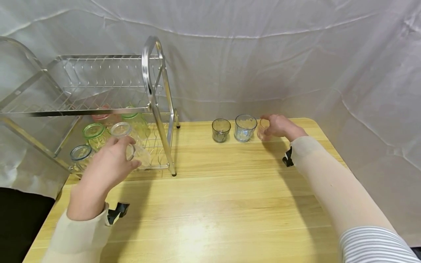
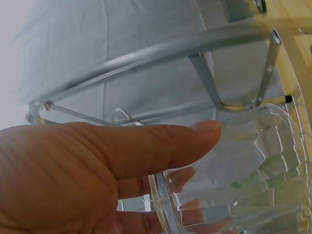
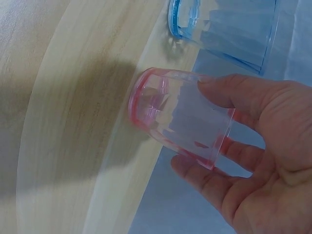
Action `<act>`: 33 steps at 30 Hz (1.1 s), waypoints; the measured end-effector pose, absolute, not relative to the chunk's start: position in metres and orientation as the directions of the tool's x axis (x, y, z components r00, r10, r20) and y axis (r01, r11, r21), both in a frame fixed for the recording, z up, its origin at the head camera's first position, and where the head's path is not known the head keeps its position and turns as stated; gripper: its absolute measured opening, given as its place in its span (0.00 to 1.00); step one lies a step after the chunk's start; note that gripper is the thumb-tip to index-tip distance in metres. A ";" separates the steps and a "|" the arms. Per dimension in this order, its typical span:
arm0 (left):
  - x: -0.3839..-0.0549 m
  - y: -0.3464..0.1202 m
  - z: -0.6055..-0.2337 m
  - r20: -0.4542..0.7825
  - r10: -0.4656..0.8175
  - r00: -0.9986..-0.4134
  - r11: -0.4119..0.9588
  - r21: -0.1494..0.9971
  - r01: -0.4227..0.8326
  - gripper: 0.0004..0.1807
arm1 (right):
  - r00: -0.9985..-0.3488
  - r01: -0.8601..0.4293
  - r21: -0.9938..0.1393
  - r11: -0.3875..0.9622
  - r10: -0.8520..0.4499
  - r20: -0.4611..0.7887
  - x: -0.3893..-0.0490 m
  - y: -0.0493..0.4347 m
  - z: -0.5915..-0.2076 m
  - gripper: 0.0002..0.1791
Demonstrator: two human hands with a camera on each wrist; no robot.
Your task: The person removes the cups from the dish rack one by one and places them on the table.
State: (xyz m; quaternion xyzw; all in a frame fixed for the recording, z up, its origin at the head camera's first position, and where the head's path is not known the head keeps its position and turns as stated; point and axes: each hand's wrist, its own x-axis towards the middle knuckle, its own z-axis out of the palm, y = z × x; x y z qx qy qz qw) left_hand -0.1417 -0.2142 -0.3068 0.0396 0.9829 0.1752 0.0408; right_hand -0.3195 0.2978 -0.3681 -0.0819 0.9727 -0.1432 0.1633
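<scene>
My left hand [image 1: 110, 160] is at the front of the rack's lower tier, thumb and fingers around the rim end of a clear faceted glass [image 2: 239, 170]. Seen from the left wrist, the thumb lies along the near side and the fingers show through the wall. On the far right of the table my right hand [image 1: 279, 126] holds a pink-tinted glass [image 3: 178, 112] near its rim, thumb on one side and fingers on the other. Beside it stand a blue-tinted glass [image 1: 245, 128] and a dark grey glass [image 1: 220, 130], both upright.
A two-tier metal dish rack [image 1: 167, 146] stands at the left. Its lower tier bears several glasses, among them a green-rimmed one [image 1: 94, 131], a blue-rimmed one [image 1: 81, 152] and a pink one [image 1: 103, 116]. A grey-white curtain [image 1: 263, 65] hangs behind the wooden table [image 1: 210, 204].
</scene>
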 end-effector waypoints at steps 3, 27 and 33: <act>-0.137 -0.208 -0.305 -0.075 0.101 -0.992 0.935 0.347 0.069 0.36 | -0.932 -0.116 -0.302 0.946 -0.209 -0.296 -0.320 0.298 -0.369 0.46; -0.120 -0.176 -0.306 -0.093 0.200 -0.975 0.914 0.376 0.152 0.34 | -0.962 -0.149 -0.334 0.931 -0.215 -0.170 -0.306 0.306 -0.365 0.55; -0.116 -0.166 -0.309 -0.124 0.251 -0.960 0.898 0.401 0.182 0.33 | -0.979 -0.138 -0.377 0.916 -0.184 -0.088 -0.291 0.305 -0.365 0.53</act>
